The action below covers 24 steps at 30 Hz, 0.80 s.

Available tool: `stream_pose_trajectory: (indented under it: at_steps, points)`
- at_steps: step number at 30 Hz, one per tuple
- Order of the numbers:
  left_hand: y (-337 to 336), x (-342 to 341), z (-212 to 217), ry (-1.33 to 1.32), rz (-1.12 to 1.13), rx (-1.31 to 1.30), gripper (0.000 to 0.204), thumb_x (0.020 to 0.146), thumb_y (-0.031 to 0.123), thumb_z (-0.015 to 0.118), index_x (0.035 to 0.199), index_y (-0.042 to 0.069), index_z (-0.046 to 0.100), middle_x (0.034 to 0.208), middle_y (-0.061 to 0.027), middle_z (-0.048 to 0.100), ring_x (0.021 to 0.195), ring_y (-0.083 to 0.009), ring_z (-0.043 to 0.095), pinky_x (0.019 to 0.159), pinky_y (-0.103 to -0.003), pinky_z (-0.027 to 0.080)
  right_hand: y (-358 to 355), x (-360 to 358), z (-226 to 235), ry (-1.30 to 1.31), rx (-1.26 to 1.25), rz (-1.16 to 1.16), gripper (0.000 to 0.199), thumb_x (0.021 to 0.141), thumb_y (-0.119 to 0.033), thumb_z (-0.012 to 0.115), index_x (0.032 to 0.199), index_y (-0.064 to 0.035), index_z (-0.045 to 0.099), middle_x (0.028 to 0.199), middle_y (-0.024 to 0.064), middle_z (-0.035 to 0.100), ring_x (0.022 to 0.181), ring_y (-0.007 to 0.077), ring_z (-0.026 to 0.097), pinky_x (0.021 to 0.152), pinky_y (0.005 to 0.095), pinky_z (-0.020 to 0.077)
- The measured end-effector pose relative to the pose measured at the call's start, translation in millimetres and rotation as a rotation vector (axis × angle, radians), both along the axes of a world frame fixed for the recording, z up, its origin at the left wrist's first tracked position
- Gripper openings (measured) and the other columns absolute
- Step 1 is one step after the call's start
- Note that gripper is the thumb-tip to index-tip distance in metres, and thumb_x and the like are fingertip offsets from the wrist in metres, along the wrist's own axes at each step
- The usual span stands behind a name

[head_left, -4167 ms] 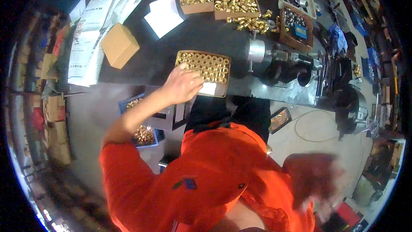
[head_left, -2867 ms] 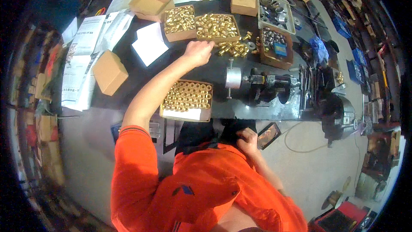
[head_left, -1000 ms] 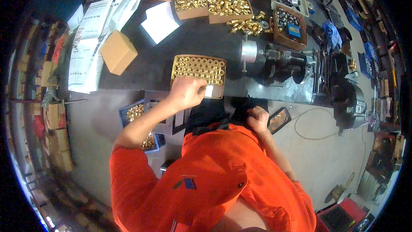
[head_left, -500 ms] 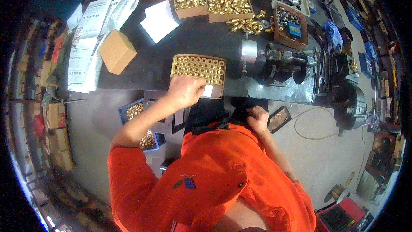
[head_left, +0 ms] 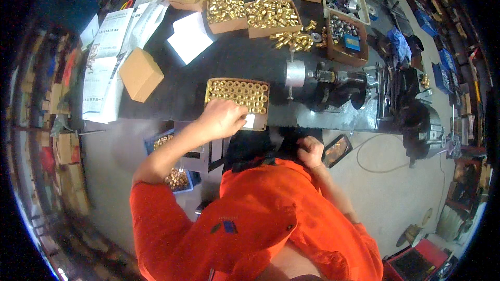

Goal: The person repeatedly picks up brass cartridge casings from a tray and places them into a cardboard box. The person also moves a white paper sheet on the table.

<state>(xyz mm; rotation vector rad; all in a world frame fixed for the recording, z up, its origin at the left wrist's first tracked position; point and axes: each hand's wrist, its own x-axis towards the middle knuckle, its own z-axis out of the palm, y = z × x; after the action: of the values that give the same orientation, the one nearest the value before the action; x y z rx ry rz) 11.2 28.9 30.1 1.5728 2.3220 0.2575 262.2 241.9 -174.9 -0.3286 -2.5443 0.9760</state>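
Note:
A small cardboard box (head_left: 237,92) filled with rows of brass fittings sits at the near edge of the dark workbench (head_left: 229,60). My left hand (head_left: 223,118) rests on the box's near left corner, fingers curled over the last fittings; whether it holds one is hidden. A white patch (head_left: 250,120) shows in the box's near right corner, right beside my fingers. My right hand (head_left: 311,151) is down below the bench edge at my lap, closed in a loose fist with nothing visible in it. My orange sleeves fill the lower view.
Open boxes of loose brass fittings (head_left: 263,13) stand at the back with a spilled pile (head_left: 294,40). A small machine with a metal cylinder (head_left: 325,80) sits right of the box. A closed brown box (head_left: 139,74), papers (head_left: 107,62) and a blue bin of fittings (head_left: 174,174) lie left.
My left hand reached to the far boxes, then came back to the tray's near corner. Over the last second it has stayed there, and my right hand has rested at my lap.

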Motion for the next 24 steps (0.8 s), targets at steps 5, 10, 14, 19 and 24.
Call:
stream_pose_trajectory:
  at_steps: [5, 10, 14, 19, 24]
  points:
    - [31.0, -31.0, 27.3, 0.048, 0.008, 0.127, 0.017, 0.081, 0.023, 0.065, 0.090, 0.010, 0.070, 0.077, -0.0136, 0.066, 0.073, -0.0338, 0.066, 0.065, -0.045, 0.051, 2.6, 2.8, -3.8, -0.038, -0.033, -0.002, 0.018, 0.058, -0.013, 0.065, 0.076, -0.0082, 0.062, 0.069, 0.0118, 0.054, 0.066, 0.0341, 0.057, 0.056, 0.0434, 0.0457]
    - [114.2, -86.5, 5.4, 0.103, 0.162, 0.277, 0.019, 0.083, 0.022, 0.061, 0.094, 0.011, 0.070, 0.090, -0.0146, 0.068, 0.086, -0.0340, 0.065, 0.075, -0.047, 0.052, 2.4, 0.3, 2.6, -0.023, -0.044, 0.004, 0.019, 0.059, -0.014, 0.064, 0.077, -0.0089, 0.064, 0.069, 0.0116, 0.055, 0.066, 0.0335, 0.058, 0.056, 0.0424, 0.0463]
    - [158.4, -99.6, -29.0, 0.199, 0.169, 0.153, 0.027, 0.080, 0.025, 0.065, 0.102, 0.008, 0.065, 0.095, -0.0176, 0.067, 0.089, -0.0358, 0.065, 0.075, -0.049, 0.051, 2.0, -2.3, 3.6, 0.048, 0.001, 0.003, 0.014, 0.059, -0.012, 0.063, 0.073, -0.0091, 0.062, 0.067, 0.0090, 0.055, 0.065, 0.0315, 0.058, 0.055, 0.0417, 0.0464]
    - [176.7, -100.7, -53.8, 0.393, 0.033, 0.212, 0.013, 0.078, 0.013, 0.057, 0.083, 0.002, 0.061, 0.076, -0.0189, 0.065, 0.073, -0.0379, 0.066, 0.062, -0.048, 0.052, 3.2, 0.7, 1.8, 0.019, -0.010, 0.000, 0.014, 0.058, -0.013, 0.064, 0.071, -0.0086, 0.062, 0.066, 0.0098, 0.054, 0.064, 0.0318, 0.057, 0.055, 0.0419, 0.0458]
    - [165.2, -116.7, -61.1, 0.338, -0.075, 0.231, 0.013, 0.073, 0.010, 0.057, 0.083, 0.004, 0.064, 0.079, -0.0202, 0.066, 0.076, -0.0383, 0.065, 0.069, -0.049, 0.052, 1.9, 0.3, 8.3, -0.027, -0.078, 0.012, 0.017, 0.060, -0.012, 0.063, 0.076, -0.0066, 0.065, 0.068, 0.0115, 0.054, 0.065, 0.0323, 0.056, 0.058, 0.0411, 0.0458]
